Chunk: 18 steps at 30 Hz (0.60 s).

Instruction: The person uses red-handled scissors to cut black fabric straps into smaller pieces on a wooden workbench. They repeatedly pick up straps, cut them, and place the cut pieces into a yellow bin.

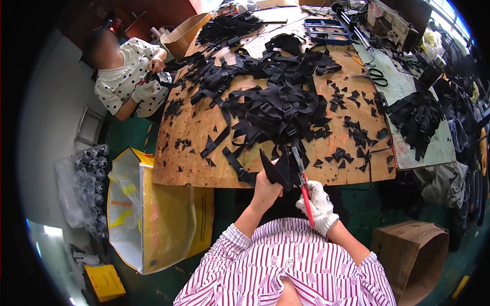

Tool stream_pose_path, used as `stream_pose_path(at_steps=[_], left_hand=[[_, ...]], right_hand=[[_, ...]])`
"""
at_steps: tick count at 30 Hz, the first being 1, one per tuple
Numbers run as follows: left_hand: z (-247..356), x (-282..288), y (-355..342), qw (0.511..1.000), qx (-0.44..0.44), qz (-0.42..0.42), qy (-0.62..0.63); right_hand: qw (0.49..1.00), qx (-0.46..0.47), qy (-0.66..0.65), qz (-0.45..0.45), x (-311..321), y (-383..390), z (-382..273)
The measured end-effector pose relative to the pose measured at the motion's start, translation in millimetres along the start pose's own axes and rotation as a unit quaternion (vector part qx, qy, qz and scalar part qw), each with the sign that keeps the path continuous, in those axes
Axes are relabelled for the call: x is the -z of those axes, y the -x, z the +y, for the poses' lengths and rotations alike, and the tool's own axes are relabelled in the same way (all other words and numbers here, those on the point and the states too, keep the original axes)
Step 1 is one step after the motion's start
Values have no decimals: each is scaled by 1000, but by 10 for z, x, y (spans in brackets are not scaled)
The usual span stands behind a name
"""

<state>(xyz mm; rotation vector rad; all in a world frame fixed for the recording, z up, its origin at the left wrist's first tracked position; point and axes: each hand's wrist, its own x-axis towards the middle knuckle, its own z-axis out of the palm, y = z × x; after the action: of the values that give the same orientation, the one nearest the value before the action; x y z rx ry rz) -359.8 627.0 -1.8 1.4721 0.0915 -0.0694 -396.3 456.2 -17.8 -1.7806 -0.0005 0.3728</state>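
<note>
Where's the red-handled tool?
Head view, right of centre: the tool is in the gloved right hand, right of the black fabric at the near edge of the table.

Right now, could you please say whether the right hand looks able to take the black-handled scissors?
Probably not: the right hand holds a red-handled tool, and the scissors lie well beyond it, to the right.

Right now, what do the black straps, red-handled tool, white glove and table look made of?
Straps: probably woven synthetic, matte black; flat bands in limp folds.
Tool: smooth grey end, probably metal; evenly red handle, maybe plastic.
Glove: likely knitted fabric, matte, by its soft wrinkles.
Table: probably worn plywood, tan and blotchy.
</note>
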Motion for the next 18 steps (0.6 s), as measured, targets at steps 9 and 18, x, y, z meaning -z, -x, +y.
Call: stream_pose_path(at_steps=[9, 18], left_hand=[[4, 41, 27, 999, 16, 4, -30], [-37, 89, 68, 1000, 23, 1, -15]], right_hand=[[999, -31, -11, -26, -7, -13, 11], [981, -109, -158, -20, -20, -6, -184]])
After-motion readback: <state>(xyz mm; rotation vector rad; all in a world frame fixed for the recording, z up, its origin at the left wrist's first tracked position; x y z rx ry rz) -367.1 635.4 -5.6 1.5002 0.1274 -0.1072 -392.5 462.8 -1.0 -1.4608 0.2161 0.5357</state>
